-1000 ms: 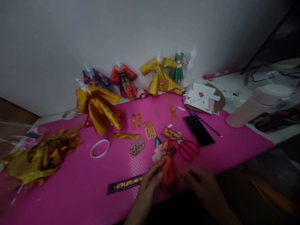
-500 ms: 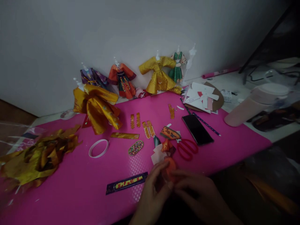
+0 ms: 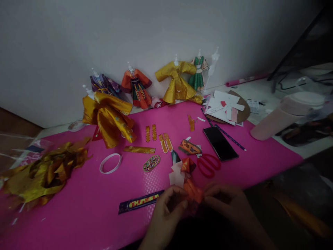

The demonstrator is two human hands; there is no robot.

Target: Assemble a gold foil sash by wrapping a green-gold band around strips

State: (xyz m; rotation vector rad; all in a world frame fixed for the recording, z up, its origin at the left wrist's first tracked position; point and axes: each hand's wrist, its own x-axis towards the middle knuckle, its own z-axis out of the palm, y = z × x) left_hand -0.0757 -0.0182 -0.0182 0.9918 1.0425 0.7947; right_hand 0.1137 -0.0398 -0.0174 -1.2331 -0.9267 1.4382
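Note:
Between my two hands is a small orange piece of fabric [image 3: 193,191], held over the front edge of the pink mat. My left hand [image 3: 168,213] pinches its left side between thumb and fingers. On its other side my right hand [image 3: 227,205] has its closed fingertips at the right edge; they are dim and partly blurred. Just beyond the hands lie pale scraps [image 3: 177,175] and a folded red-orange piece [image 3: 186,164]. Red-handled scissors [image 3: 208,165] rest to their right. A dark purple strip with a yellow panel [image 3: 140,202] reaches close to my left hand.
Small dolls' robes, including a gold one [image 3: 108,116] and an orange one [image 3: 136,83], stand along the wall. Gold scraps [image 3: 49,173] pile up at left. A white ring [image 3: 110,163], phone [image 3: 220,142], pencil [image 3: 231,138] and pink bottle [image 3: 283,114] are also on the table.
The orange fabric has gone from a rounded shape to a more spread, crumpled one. My right hand has moved slightly right, away from the left. The view has shifted a little.

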